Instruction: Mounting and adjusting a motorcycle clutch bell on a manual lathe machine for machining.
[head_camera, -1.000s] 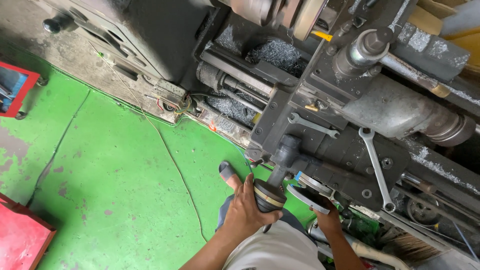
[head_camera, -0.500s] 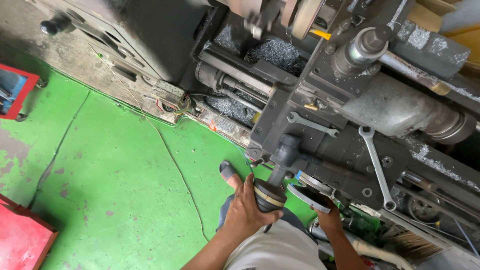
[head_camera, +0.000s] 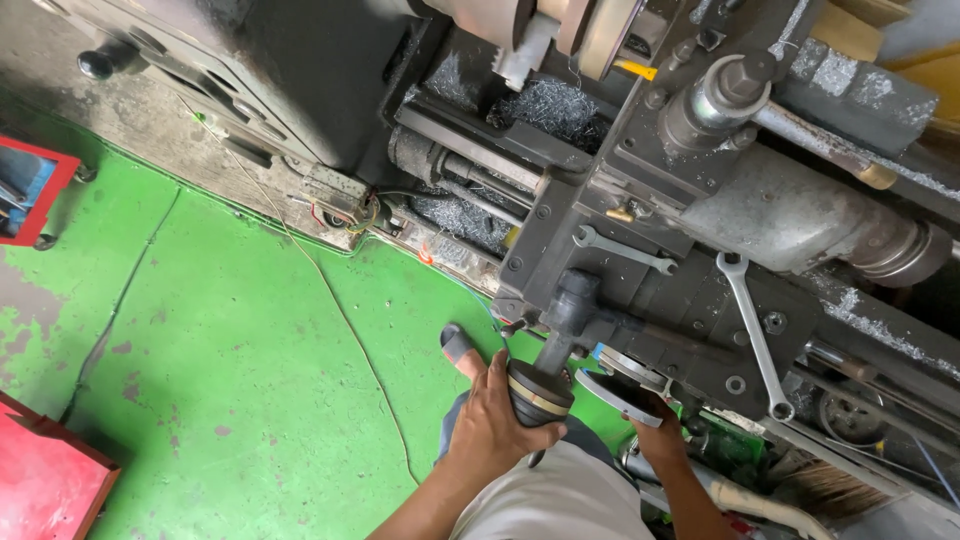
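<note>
The handwheel (head_camera: 622, 392) hides the right hand (head_camera: 655, 432) fingers; the red cart (head_camera: 45, 478) is cut off.

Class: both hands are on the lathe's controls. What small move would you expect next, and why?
Probably a slight turn of the handwheel with the right hand, while the left hand steadies the lever knob: both are already gripped, and the wrenches lie untouched.

one head-worn view, looking steeply down, close over lathe (head_camera: 700, 200) and green floor (head_camera: 230, 380)
</note>
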